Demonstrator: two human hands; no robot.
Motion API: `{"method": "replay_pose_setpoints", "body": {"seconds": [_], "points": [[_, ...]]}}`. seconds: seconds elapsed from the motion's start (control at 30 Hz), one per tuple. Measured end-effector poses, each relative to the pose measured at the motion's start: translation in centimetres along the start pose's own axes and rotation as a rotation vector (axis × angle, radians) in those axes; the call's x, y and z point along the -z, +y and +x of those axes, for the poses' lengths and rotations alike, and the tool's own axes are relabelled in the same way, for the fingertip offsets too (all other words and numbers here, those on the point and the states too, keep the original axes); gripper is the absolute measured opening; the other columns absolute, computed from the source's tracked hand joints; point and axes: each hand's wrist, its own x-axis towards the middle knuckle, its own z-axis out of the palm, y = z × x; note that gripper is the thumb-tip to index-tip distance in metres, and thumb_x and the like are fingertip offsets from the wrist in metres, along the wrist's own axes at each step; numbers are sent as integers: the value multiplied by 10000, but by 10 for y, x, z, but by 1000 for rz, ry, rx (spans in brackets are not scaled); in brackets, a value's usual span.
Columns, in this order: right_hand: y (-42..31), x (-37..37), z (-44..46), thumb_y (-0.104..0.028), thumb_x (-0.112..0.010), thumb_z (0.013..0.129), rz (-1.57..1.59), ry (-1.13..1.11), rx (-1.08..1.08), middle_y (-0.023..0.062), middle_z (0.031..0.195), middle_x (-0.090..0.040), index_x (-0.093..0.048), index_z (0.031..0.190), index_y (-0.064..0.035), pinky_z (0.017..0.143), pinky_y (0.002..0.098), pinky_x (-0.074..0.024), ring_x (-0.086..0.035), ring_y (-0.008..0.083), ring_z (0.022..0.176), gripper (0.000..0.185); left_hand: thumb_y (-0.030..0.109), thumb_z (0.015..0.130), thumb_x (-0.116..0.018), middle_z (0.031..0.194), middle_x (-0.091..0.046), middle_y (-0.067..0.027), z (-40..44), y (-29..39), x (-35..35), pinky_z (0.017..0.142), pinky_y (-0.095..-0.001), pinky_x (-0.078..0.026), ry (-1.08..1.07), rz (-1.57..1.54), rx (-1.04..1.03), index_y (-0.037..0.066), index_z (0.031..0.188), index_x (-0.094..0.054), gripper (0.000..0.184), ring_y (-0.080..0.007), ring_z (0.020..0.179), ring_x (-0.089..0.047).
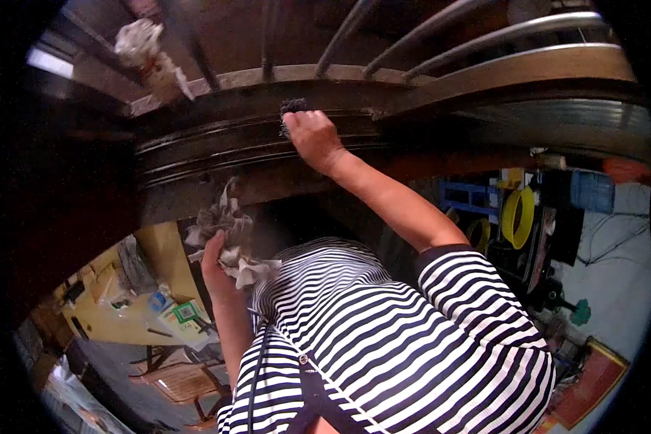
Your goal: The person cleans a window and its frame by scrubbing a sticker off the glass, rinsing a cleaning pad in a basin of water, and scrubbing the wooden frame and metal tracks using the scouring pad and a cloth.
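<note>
My right hand (315, 137) is closed on a dark, rough scrubbing pad (294, 107), which touches the dark wooden ledge (217, 137) with its grooved moulding. Lower and to the left, my left hand (215, 262) grips a crumpled grey-white cloth (231, 242), its folds hanging loose around the fingers. The cloth hides part of that hand. Another crumpled whitish cloth (141, 43) is at the upper left, beside the rails above the ledge.
Metal rails (343, 36) rise from a wooden beam (513, 72) at the top. At the lower left are a yellowish table (108, 318) with small items and a wooden chair (181, 381). Yellow rings (517, 217) and a blue rack (470, 197) are at the right.
</note>
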Motion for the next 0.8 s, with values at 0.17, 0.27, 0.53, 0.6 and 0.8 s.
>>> {"method": "replay_pose_setpoints", "body": {"seconds": [0.17,0.27,0.53,0.6,0.8], "points": [[65,63,-83,-76,-572,789,-381,-225,-213,55,709,-517,-557,989,-56,561,305,-496,-578,196,671,202,199,854,-572,1010,-648,-129,20,-11,1,813,-358,-519,-34,-20,15,0,1017,-618,261,-241,924,-635],[72,48,-98,-65,-560,766,-385,-206,-253,71,694,-523,-550,833,-65,534,325,-485,-569,214,655,68,188,854,-567,1008,-647,-129,23,-15,3,828,-353,-514,-58,37,-33,4,1021,-620,254,-237,940,-631],[-24,1,-19,-102,-578,749,117,88,-84,54,726,-554,-582,808,-92,622,332,-467,-567,202,730,60,175,850,-561,979,-653,-112,-1,-11,-34,802,-350,-518,-5,102,75,13,990,-625,223,-232,915,-629],[-1,16,-38,-99,-576,764,82,37,-38,54,765,-568,-612,908,-79,647,335,-462,-566,200,759,150,177,849,-561,978,-654,-110,-4,-10,-39,794,-352,-520,1,145,62,16,986,-626,221,-231,909,-629],[133,76,-142,-52,-594,764,-74,-326,-66,94,873,-590,-606,960,-65,668,405,-476,-569,300,813,198,218,831,-574,1008,-649,-119,5,-14,-16,794,-369,-525,-93,11,114,13,1030,-618,289,-246,921,-629]]}}
